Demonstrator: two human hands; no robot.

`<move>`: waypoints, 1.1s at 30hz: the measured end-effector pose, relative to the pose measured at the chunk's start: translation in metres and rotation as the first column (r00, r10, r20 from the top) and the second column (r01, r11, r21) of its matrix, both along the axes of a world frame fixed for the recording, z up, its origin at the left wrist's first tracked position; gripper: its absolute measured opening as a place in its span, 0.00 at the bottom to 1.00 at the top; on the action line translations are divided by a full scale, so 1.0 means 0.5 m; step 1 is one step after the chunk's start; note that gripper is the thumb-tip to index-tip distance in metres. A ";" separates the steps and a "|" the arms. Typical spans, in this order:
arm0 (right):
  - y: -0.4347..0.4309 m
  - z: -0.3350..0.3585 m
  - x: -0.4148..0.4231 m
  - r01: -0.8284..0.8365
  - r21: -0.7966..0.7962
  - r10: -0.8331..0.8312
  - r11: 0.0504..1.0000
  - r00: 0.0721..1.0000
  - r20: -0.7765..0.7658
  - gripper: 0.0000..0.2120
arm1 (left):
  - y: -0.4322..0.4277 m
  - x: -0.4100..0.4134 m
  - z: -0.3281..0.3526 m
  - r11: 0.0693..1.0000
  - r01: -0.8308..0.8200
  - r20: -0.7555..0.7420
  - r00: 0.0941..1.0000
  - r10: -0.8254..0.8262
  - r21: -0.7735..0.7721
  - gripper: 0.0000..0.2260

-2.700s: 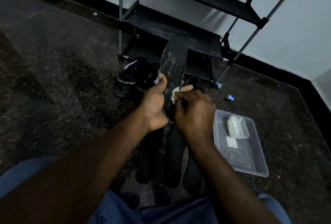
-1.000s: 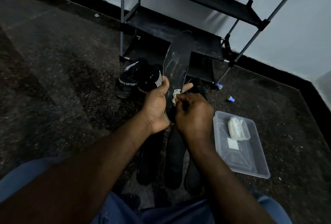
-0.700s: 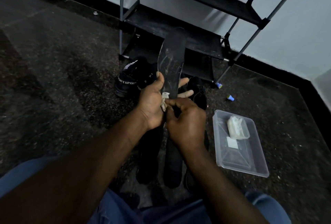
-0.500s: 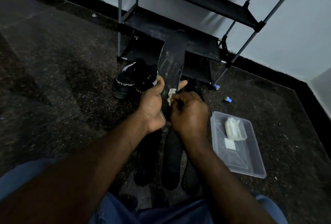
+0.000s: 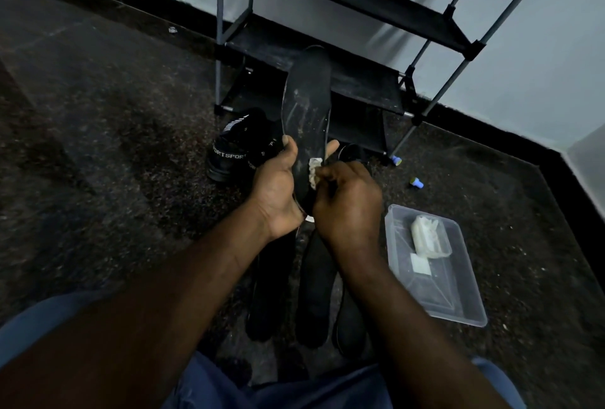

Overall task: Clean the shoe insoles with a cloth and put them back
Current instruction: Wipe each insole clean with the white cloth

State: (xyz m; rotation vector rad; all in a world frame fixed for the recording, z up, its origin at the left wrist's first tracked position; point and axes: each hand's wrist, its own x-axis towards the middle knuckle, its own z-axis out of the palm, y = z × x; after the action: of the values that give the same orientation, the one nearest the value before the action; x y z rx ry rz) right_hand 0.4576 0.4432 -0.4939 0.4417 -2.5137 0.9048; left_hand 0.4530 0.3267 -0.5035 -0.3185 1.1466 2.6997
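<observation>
- Two hands share one job. The left hand (image 5: pixel 276 192) wraps thumb and fingers round the lower half of the raised insole (image 5: pixel 307 104). It holds the insole upright in the air, toe end up, so the flat face is turned toward the person and braced against the palm.
- The right hand (image 5: pixel 347 205) has its fingers curled tight on a small pale cloth (image 5: pixel 314 173), pressed to the insole's face just beside the left thumb. I'd judge the wiping is under way on the middle stretch.
- That insole is black, long and thin. Greyish scuffs and dusty streaks cross its upper part, which looks not yet wiped clean.
- Three more dark insoles (image 5: pixel 314 284) lie side by side on the floor below the hands, handy for their turn. Whether they are cleaned I cannot tell.
- Black shoes (image 5: pixel 235 150) sit just beyond the left hand, in front of the shoe rack (image 5: pixel 360 81), near enough for putting insoles back.
- A clear plastic tray (image 5: pixel 458 307) lies on the right-hand side with a pale packet (image 5: pixel 429 238) in it, likely spare wiping stuff kept near.
</observation>
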 end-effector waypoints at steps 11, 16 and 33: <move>0.008 0.002 0.021 -0.083 0.068 0.084 0.994 0.996 -0.014 0.09 | 0.004 -0.001 0.002 0.997 -0.033 0.006 0.999 0.033 0.068 0.32; 0.002 0.010 0.009 0.028 0.070 -0.028 0.997 1.000 0.007 0.09 | 0.003 -0.001 0.005 0.999 -0.016 0.012 1.000 0.015 0.039 0.34; 0.020 -0.020 -0.007 0.079 -0.021 -0.078 0.997 0.995 0.064 0.10 | -0.005 -0.005 0.006 0.995 -0.044 -0.002 0.999 0.044 0.086 0.30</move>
State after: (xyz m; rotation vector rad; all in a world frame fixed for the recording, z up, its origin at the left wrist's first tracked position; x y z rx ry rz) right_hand 0.4539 0.4531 -0.5038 0.3095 -2.5550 0.9305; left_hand 0.4504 0.3242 -0.5004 -0.3287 1.0324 2.7798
